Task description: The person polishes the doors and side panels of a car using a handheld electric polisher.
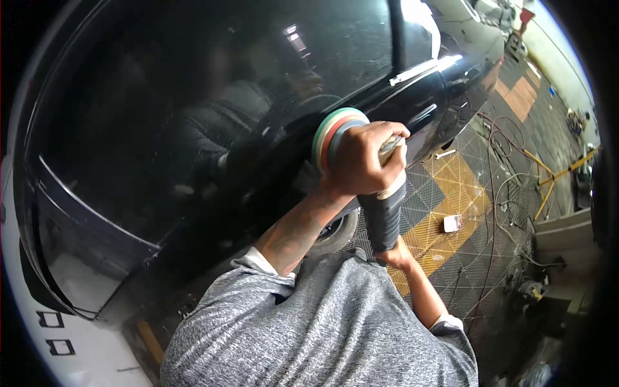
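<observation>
**Both hands on a polisher against a black car door**

Nearest the camera is the person's mottled grey long-sleeved top (322,329), filling the lower middle of the view, with both sleeves pushed up the forearms.

From the right sleeve, the right hand (394,256) reaches up to the lower end of the dark ribbed body of a handheld polishing machine (383,216). The hand is wrapped around that end, though most of the fingers are hidden behind the machine.

Higher up, the left hand (359,158) is closed in a firm fist over the head of the machine, knuckles towards the camera, pressing it towards the car. Just beyond the fist sits the round layered polishing pad (334,131), with green, cream and red bands showing at its edge; its face lies against the glossy black car body panel (193,97), near the middle of the view. The panel mirrors the person's figure.

To the right of the pad, a chrome door handle strip (419,69) catches the light. Below the machine, part of a tyre (338,232) shows.

Further off, the floor is grey and yellow grid tiling (451,187), with a small pale rectangular object (452,223) lying on it and loose cables (509,187) trailing across to the right.
</observation>
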### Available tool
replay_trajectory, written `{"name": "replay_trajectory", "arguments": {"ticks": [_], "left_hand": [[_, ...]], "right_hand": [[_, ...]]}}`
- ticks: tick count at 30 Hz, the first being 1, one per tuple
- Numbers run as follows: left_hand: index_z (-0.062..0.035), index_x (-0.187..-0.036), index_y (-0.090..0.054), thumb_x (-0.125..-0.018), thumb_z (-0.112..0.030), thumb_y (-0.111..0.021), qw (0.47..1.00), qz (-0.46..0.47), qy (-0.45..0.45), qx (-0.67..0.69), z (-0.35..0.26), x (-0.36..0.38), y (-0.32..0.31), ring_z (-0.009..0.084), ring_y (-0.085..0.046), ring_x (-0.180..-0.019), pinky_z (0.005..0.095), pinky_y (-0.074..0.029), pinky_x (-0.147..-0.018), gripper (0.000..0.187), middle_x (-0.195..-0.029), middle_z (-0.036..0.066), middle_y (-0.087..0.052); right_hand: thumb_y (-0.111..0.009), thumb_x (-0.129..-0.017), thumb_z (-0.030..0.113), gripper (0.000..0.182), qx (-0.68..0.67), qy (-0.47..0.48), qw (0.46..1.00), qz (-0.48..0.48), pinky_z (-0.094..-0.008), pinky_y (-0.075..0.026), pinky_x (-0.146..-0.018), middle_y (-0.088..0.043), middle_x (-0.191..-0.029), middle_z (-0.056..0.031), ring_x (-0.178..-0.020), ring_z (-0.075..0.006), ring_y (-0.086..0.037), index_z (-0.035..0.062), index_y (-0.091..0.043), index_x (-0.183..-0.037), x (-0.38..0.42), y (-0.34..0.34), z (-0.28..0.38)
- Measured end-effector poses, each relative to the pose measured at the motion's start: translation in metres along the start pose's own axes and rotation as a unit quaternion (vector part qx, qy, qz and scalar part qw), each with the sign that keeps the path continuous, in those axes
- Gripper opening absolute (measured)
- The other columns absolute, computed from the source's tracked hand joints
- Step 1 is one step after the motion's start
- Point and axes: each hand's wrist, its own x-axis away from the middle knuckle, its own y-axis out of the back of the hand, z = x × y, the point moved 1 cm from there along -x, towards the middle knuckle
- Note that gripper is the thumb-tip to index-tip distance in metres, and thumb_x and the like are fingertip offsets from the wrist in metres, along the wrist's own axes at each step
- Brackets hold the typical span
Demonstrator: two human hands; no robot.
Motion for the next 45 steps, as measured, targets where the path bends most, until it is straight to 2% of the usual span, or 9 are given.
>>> {"name": "replay_trajectory", "arguments": {"ticks": [4, 10, 16, 20, 27, 37, 41, 42, 45], "left_hand": [[0.0075, -0.101, -0.071, -0.082, -0.002, -0.059, 0.999, -0.016, -0.021, -0.025, -0.027, 0.05, 0.063, 0.0282, -0.076, -0.082, 0.0369, -0.059, -0.077, 0.024, -0.091, 0.02, -0.075], [0.0108, -0.106, -0.07, -0.08, -0.013, -0.058, 0.987, -0.107, -0.012, -0.117, -0.063, 0.144, 0.145, 0.0349, -0.075, -0.091, 0.0431, -0.06, -0.087, 0.038, -0.097, 0.025, -0.074], [0.0106, -0.109, -0.069, -0.081, -0.009, -0.057, 0.994, -0.078, -0.035, -0.074, -0.053, 0.124, 0.131, 0.0306, -0.076, -0.088, 0.0415, -0.062, -0.083, 0.036, -0.099, 0.024, -0.075], [0.0033, -0.103, -0.071, -0.08, -0.008, -0.066, 0.996, -0.076, -0.002, 0.035, -0.018, 0.078, 0.071, 0.0249, -0.074, -0.077, 0.0366, -0.059, -0.071, 0.027, -0.09, 0.016, -0.075], [-0.0004, -0.089, -0.074, -0.073, -0.015, -0.071, 0.993, -0.081, 0.063, 0.053, -0.02, 0.068, 0.065, 0.0359, -0.073, -0.076, 0.0424, -0.057, -0.069, 0.022, -0.084, 0.02, -0.074], [0.0045, -0.102, -0.069, -0.077, 0.0, -0.064, 0.982, -0.184, -0.038, -0.014, -0.075, 0.212, 0.201, 0.0222, -0.073, -0.076, 0.033, -0.059, -0.068, 0.026, -0.093, 0.015, -0.073], [0.0083, -0.112, -0.066, -0.094, -0.022, -0.056, 0.962, -0.249, -0.035, -0.107, -0.099, 0.292, 0.249, 0.0334, -0.076, -0.087, 0.043, -0.063, -0.081, 0.036, -0.102, 0.024, -0.075], [0.008, -0.112, -0.066, -0.097, -0.027, -0.057, 0.958, -0.245, 0.024, -0.145, -0.111, 0.315, 0.261, 0.0336, -0.076, -0.09, 0.0442, -0.061, -0.085, 0.039, -0.101, 0.025, -0.075], [0.0101, -0.111, -0.066, -0.082, -0.011, -0.057, 0.956, -0.254, 0.052, -0.135, -0.125, 0.35, 0.286, 0.0327, -0.075, -0.09, 0.0407, -0.061, -0.083, 0.037, -0.102, 0.026, -0.074]], "right_hand": [[-0.082, -0.071, 0.019, 0.041, 0.063, -0.02, 0.997, 0.032, -0.0362, -0.057, -0.085, -0.077, -0.101, -0.01, -0.092, -0.0157, -0.07, -0.0017, -0.072, -0.105, 0.019, -0.049, 0.012], [-0.085, -0.063, 0.029, 0.061, 0.191, -0.014, 0.976, 0.104, -0.0418, -0.055, -0.092, -0.075, -0.107, -0.0238, -0.105, -0.0314, -0.074, -0.0044, -0.072, -0.113, 0.021, -0.086, 0.054], [-0.085, -0.067, 0.03, 0.055, 0.192, -0.021, 0.974, 0.119, -0.0393, -0.057, -0.089, -0.077, -0.102, -0.0196, -0.095, -0.0275, -0.075, -0.004, -0.072, -0.109, 0.025, -0.082, 0.016], [-0.09, -0.07, 0.033, 0.065, 0.093, -0.046, 0.995, 0.015, -0.0376, -0.055, -0.093, -0.072, -0.122, -0.017, -0.11, -0.0219, -0.068, -0.0017, -0.068, -0.121, 0.032, -0.069, 0.011], [-0.089, -0.071, 0.032, 0.063, 0.123, -0.022, 0.991, 0.038, -0.0396, -0.055, -0.09, -0.072, -0.118, -0.0202, -0.107, -0.0262, -0.07, -0.0023, -0.068, -0.119, 0.022, -0.066, 0.032], [-0.088, -0.072, 0.03, 0.059, 0.194, -0.015, 0.973, 0.121, -0.0426, -0.056, -0.086, -0.073, -0.113, -0.0247, -0.104, -0.0323, -0.072, -0.0032, -0.068, -0.117, 0.04, -0.167, 0.019], [-0.09, -0.07, 0.032, 0.059, 0.279, -0.023, 0.954, 0.109, -0.0465, -0.057, -0.087, -0.073, -0.108, -0.0261, -0.103, -0.0369, -0.072, -0.0033, -0.07, -0.113, 0.058, -0.22, 0.058], [-0.091, -0.068, 0.034, 0.064, 0.317, 0.051, 0.935, 0.151, -0.0482, -0.057, -0.089, -0.073, -0.108, -0.0269, -0.105, -0.0394, -0.071, -0.0033, -0.07, -0.116, 0.048, -0.216, 0.007], [-0.09, -0.067, 0.031, 0.058, 0.243, 0.064, 0.942, 0.221, -0.0431, -0.058, -0.084, -0.076, -0.1, -0.0225, -0.095, -0.0324, -0.076, -0.0051, -0.072, -0.108, 0.051, -0.242, 0.049]]}}
